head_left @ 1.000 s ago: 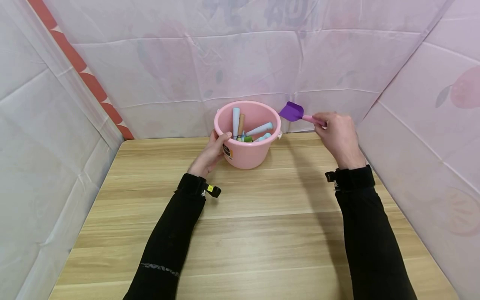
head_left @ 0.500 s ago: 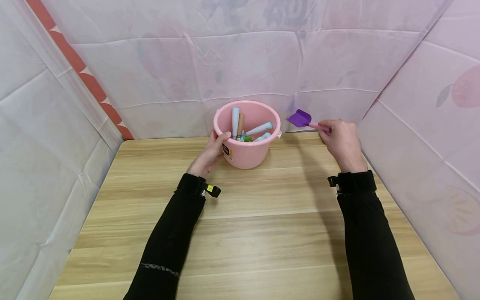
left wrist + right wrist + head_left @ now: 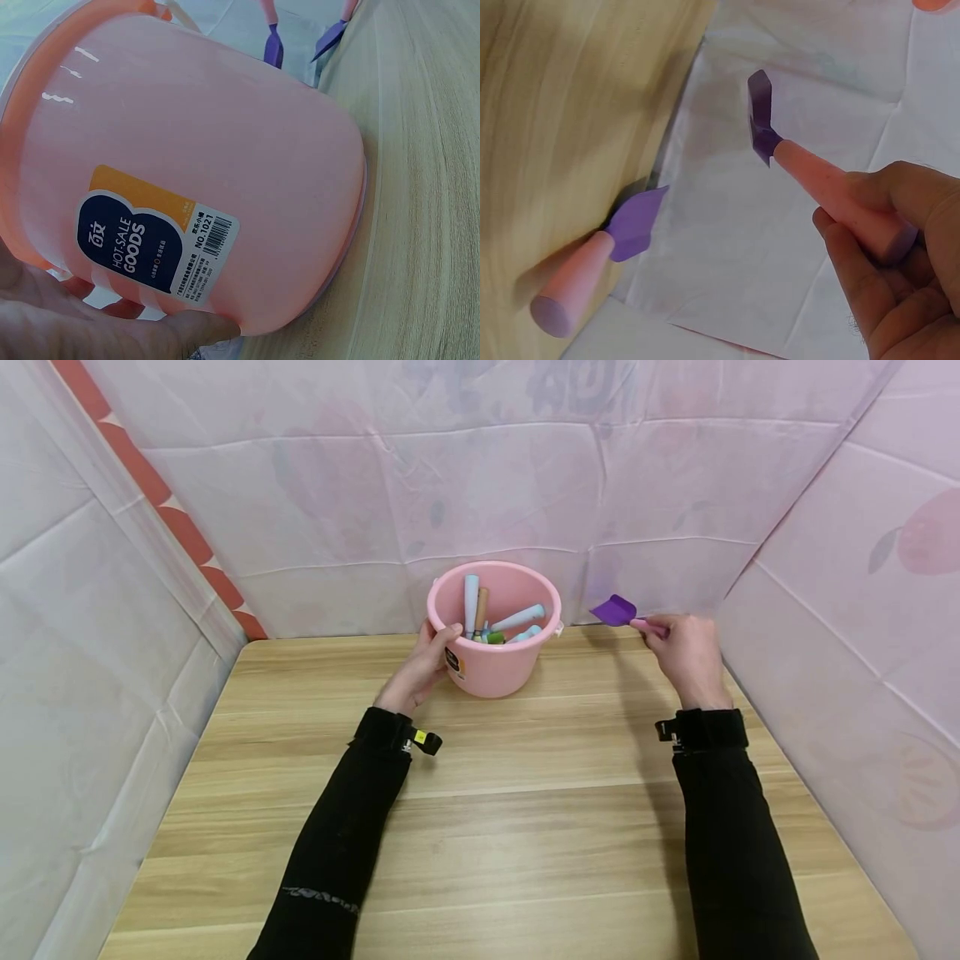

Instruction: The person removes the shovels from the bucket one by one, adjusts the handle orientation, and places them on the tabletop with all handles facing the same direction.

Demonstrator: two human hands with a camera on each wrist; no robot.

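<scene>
The purple toy shovel hangs just above the counter, right of the pink bucket. The right hand, arm outstretched, pinches its pink handle. The left hand curls around the bucket's side.

Bright, even light — soft shadows

Both arms in black sleeves are reaching forward over the light wooden table. The left hand is cupping the left wall of the round pink plastic bucket, its thumb lying on the rim. The right hand, right of the bucket, is pinching the pink handle of the small purple plastic shovel with curled fingers.
</scene>
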